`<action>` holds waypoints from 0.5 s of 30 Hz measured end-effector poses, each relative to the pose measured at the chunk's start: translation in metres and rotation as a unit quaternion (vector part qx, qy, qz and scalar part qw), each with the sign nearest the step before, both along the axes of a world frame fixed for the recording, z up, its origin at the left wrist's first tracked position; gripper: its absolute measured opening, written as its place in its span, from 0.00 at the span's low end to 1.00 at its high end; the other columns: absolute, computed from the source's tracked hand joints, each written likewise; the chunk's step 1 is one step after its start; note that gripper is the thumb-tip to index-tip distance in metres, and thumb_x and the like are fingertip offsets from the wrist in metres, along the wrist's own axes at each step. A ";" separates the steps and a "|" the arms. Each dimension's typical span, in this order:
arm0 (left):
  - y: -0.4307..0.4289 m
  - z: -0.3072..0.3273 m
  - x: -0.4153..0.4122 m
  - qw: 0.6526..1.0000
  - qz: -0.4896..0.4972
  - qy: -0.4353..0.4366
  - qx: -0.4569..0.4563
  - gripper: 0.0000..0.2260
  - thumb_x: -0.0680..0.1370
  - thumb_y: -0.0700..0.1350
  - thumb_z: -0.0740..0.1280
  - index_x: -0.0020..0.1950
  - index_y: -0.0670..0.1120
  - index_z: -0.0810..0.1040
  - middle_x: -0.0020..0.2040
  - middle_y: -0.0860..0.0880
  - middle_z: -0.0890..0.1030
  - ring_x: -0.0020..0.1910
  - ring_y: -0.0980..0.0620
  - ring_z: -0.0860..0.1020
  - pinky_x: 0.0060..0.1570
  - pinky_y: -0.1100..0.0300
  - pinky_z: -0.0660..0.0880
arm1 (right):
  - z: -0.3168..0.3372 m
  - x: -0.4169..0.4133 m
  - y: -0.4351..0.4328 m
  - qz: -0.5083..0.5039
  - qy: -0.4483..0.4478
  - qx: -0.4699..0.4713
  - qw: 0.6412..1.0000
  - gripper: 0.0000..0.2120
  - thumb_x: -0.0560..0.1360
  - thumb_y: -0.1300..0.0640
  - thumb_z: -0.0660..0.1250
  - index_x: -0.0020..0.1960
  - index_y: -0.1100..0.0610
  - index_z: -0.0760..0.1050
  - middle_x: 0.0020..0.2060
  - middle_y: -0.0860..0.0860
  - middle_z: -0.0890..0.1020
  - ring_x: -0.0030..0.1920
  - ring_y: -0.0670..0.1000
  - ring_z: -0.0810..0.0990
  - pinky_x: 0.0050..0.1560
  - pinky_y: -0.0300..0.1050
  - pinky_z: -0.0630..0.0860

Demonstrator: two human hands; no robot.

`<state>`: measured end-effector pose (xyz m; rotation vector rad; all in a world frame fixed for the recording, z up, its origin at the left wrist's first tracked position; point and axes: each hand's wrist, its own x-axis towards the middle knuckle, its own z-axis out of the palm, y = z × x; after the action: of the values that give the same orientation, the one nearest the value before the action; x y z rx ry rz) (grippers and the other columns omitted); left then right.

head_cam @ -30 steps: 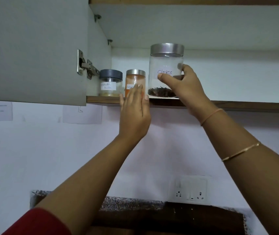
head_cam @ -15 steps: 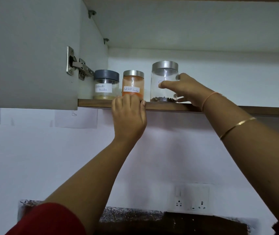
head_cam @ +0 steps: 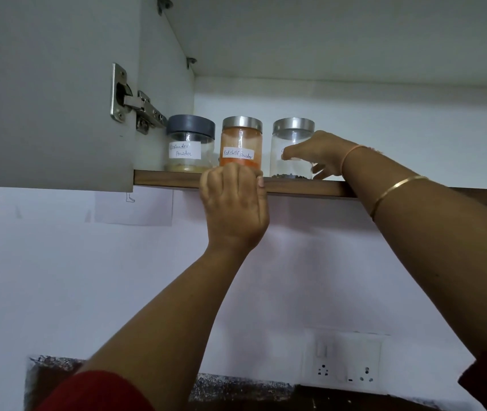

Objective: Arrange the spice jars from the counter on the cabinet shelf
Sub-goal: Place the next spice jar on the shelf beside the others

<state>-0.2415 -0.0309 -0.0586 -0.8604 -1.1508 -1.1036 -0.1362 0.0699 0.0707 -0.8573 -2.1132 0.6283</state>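
Three squat, cylindrical jars stand upright in a row at the left end of the cabinet shelf (head_cam: 304,187), near its wood-grain front edge, their paper labels facing out. The coriander powder jar (head_cam: 190,143) has a dark grey lid. The red chilli powder jar (head_cam: 241,140), filled orange, and the clear jar (head_cam: 292,134), with dark bits at its bottom, have brushed metal lids. The right hand (head_cam: 316,152) reaches up, its thumb across the clear jar's front and its fingers (head_cam: 323,173) curled round the jar's right side, holding it. The left hand (head_cam: 233,209), arm raised, hooks curled fingers over the shelf's edge before the chilli jar.
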 end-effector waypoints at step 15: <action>-0.009 0.000 0.006 0.998 -0.046 -0.028 -0.045 0.06 0.77 0.40 0.62 0.45 0.39 0.76 0.43 0.40 0.76 0.47 0.38 0.75 0.60 0.44 0.68 | -0.002 -0.006 -0.002 0.029 -0.037 -0.073 0.996 0.35 0.71 0.55 0.73 0.72 0.61 0.62 0.72 0.58 0.64 0.68 0.63 0.69 0.66 0.59 0.70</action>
<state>-0.2353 -0.0401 -0.0586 -0.9650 -1.2255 -1.1647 -0.1422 0.0684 0.0688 -0.9147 -2.1854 0.8005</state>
